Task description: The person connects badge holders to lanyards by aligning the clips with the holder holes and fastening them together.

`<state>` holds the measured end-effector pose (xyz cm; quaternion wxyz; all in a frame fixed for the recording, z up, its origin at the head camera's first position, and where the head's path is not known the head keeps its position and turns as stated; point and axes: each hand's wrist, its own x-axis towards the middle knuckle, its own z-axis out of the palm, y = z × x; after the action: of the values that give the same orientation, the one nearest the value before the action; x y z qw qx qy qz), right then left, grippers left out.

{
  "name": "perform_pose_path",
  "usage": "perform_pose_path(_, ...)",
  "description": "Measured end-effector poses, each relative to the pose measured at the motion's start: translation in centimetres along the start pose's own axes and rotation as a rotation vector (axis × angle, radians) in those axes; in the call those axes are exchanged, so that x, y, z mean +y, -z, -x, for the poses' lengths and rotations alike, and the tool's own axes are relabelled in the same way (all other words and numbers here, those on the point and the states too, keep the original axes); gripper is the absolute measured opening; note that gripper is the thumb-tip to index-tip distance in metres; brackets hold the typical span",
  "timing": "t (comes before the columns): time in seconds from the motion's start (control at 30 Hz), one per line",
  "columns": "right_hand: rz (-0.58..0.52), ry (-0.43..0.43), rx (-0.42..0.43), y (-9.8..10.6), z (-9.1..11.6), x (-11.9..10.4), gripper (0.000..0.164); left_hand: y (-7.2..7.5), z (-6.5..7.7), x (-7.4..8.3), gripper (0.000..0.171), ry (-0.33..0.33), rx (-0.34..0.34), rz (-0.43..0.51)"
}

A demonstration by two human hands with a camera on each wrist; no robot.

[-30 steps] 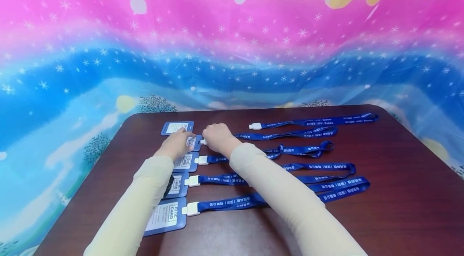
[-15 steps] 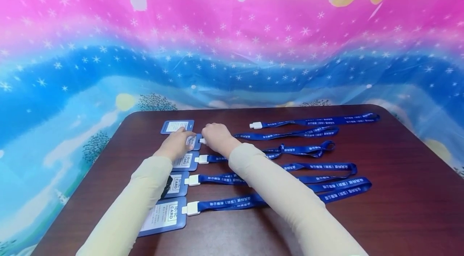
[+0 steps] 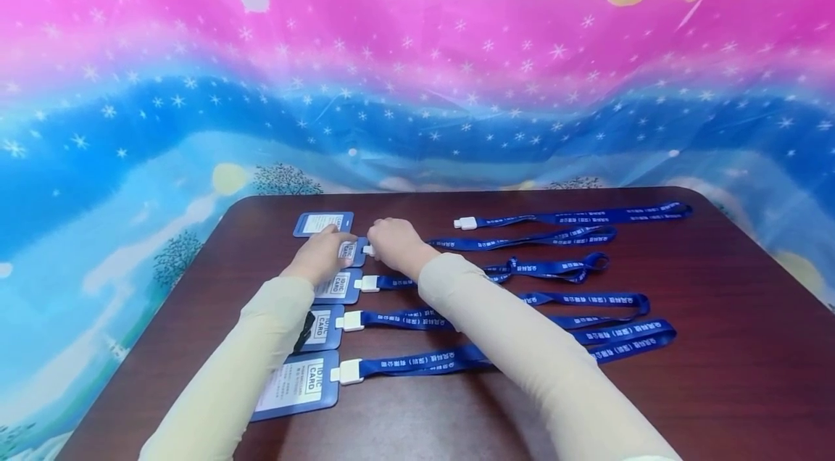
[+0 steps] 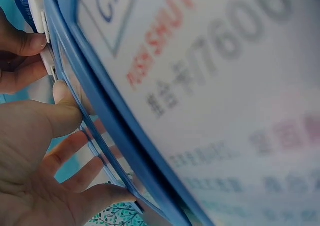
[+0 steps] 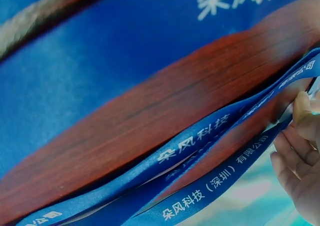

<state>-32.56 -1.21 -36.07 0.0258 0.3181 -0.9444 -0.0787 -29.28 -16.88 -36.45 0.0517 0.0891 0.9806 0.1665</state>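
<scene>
My left hand [image 3: 316, 256] grips a blue badge holder [image 3: 354, 251] in the second row from the back, covering much of it. In the left wrist view its thumb [image 4: 67, 116] presses against the frame's edge. At that holder's slotted end, my right hand [image 3: 398, 247] pinches a white clip [image 3: 368, 251] between thumb and fingers. A blue lanyard [image 3: 522, 238] with white lettering runs rightward from under this hand. In the right wrist view, the right hand [image 5: 300, 161] is at the far end of a blue strap [image 5: 210, 196].
Nearer rows hold badge holders [image 3: 331, 381] with clips [image 3: 350, 372] and lanyards [image 3: 424, 361] attached. At the back, a separate badge holder [image 3: 313, 224] lies left of an unattached lanyard clip [image 3: 465, 222]. The brown table [image 3: 730, 374] meets a colourful printed backdrop [image 3: 417, 84].
The head view shifts slightly. Both hands stay at the same holder and clip, with hardly any visible movement.
</scene>
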Motion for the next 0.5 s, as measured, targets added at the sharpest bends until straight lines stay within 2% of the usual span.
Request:
perform_pose_path(0.27,-0.035,-0.039,0.011,-0.06,0.16,-0.37,0.024,0.28,0.13,0.00,0.049,-0.002,-0.012,-0.031)
perform_pose_path(0.5,-0.018,-0.051,-0.004,-0.22,0.04,-0.44,0.028,0.32,0.10,0.10,0.048,-0.011,-0.010,-0.031)
